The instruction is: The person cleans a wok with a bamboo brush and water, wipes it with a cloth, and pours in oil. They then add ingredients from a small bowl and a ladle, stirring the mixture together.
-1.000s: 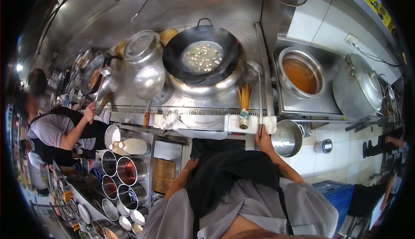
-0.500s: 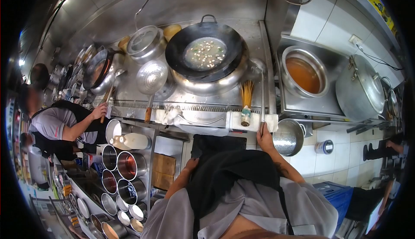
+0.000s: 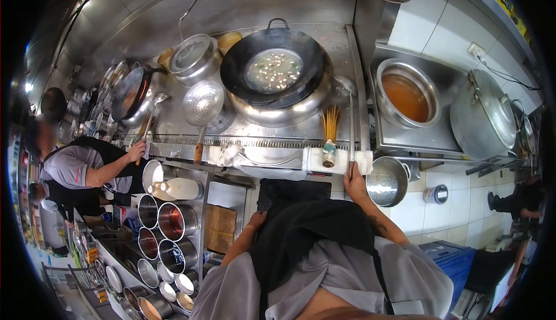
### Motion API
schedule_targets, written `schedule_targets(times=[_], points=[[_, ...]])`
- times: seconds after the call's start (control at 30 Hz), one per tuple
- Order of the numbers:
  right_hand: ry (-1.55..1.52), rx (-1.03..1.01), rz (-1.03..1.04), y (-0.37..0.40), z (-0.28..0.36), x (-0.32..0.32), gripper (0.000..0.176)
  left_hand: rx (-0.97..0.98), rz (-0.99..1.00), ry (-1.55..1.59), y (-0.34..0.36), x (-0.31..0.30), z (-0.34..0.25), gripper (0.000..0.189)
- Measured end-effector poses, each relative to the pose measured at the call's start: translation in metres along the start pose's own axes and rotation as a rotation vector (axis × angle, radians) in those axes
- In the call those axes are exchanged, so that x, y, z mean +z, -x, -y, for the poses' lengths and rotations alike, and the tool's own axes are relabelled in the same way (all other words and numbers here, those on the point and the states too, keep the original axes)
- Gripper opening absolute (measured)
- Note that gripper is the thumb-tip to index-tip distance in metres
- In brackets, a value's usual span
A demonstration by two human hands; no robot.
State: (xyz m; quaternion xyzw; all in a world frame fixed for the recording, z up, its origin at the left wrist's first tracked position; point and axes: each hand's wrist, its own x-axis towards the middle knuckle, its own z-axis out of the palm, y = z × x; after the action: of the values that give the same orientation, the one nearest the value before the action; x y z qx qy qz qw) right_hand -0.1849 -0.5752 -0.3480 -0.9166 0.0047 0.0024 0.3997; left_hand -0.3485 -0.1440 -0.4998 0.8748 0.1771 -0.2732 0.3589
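My right hand (image 3: 354,182) is closed around the handle end of a long metal ladle (image 3: 351,126), whose bowl lies on the stove top right of the wok. Low beside the black apron is my left hand (image 3: 256,220), its fingers partly hidden. A black wok (image 3: 237,59) on a round metal burner ring holds cloudy liquid with pale cubes and green bits. A bamboo brush (image 3: 330,129) rests upright on a white cloth (image 3: 365,161) at the stove's front edge. Left of the wok lies a perforated skimmer (image 3: 204,103) with a wooden handle.
Right of the stove are a pot of orange-brown liquid (image 3: 408,97) and a large lidded pot (image 3: 483,117). Several metal containers (image 3: 174,221) stand at lower left. A co-worker (image 3: 95,166) at the left holds a ladle over another wok. More people are at the far right.
The co-worker's ladle and hand at the left have shifted slightly. A person at the far right has changed position. My hands and the wok look almost the same.
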Motion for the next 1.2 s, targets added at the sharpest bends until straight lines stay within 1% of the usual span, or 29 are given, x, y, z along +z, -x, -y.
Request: schedule_targets(times=[0.07, 0.17, 0.27, 0.37, 0.47, 0.57, 0.67, 0.77, 0.87, 0.97, 1.07, 1.1, 1.17, 1.2], points=[[-0.002, 0.014, 0.008, 0.000, 0.002, -0.001, 0.066, 0.116, 0.019, -0.084, -0.019, 0.014, 0.031, 0.058], [0.002, 0.020, 0.010, 0.001, 0.005, -0.003, 0.066, 0.138, 0.018, -0.109, -0.022, 0.018, 0.038, 0.057], [0.007, 0.022, 0.008, 0.000, 0.005, -0.003, 0.066, 0.119, -0.002, -0.092, -0.017, 0.016, 0.032, 0.056], [0.007, 0.012, -0.008, 0.000, 0.006, -0.003, 0.065, -0.006, -0.005, -0.033, -0.003, 0.002, 0.004, 0.056], [-0.001, -0.014, -0.031, -0.001, 0.004, -0.001, 0.064, 0.121, -0.006, -0.114, -0.021, 0.016, 0.033, 0.055], [-0.012, -0.013, -0.029, 0.000, 0.006, -0.002, 0.064, 0.022, -0.026, -0.032, -0.004, 0.001, 0.008, 0.055], [-0.008, -0.037, -0.037, 0.001, 0.003, 0.000, 0.064, 0.029, -0.066, -0.028, -0.009, 0.008, 0.024, 0.057], [-0.012, -0.050, -0.045, 0.000, 0.001, 0.002, 0.065, 0.152, -0.107, -0.012, -0.014, 0.015, 0.048, 0.056], [-0.013, -0.067, -0.044, 0.000, -0.004, 0.003, 0.066, 0.153, -0.099, 0.085, -0.006, 0.002, 0.022, 0.052], [0.009, 0.034, 0.014, -0.002, -0.001, 0.000, 0.064, 0.208, 0.061, 0.067, -0.032, 0.005, 0.026, 0.048], [0.019, 0.123, 0.145, -0.005, 0.016, -0.021, 0.060, 0.294, 0.269, -0.148, -0.038, -0.005, -0.001, 0.047], [0.121, 0.086, 0.169, -0.005, 0.017, -0.028, 0.058, 0.304, 0.269, -0.173, -0.029, -0.019, -0.022, 0.047], [0.327, 0.004, 0.223, -0.008, 0.018, -0.041, 0.054, 0.320, 0.259, -0.217, 0.006, -0.068, -0.092, 0.048], [0.309, 0.014, 0.153, -0.007, 0.041, -0.053, 0.055, 0.380, 0.223, -0.157, 0.015, -0.087, -0.120, 0.049]])
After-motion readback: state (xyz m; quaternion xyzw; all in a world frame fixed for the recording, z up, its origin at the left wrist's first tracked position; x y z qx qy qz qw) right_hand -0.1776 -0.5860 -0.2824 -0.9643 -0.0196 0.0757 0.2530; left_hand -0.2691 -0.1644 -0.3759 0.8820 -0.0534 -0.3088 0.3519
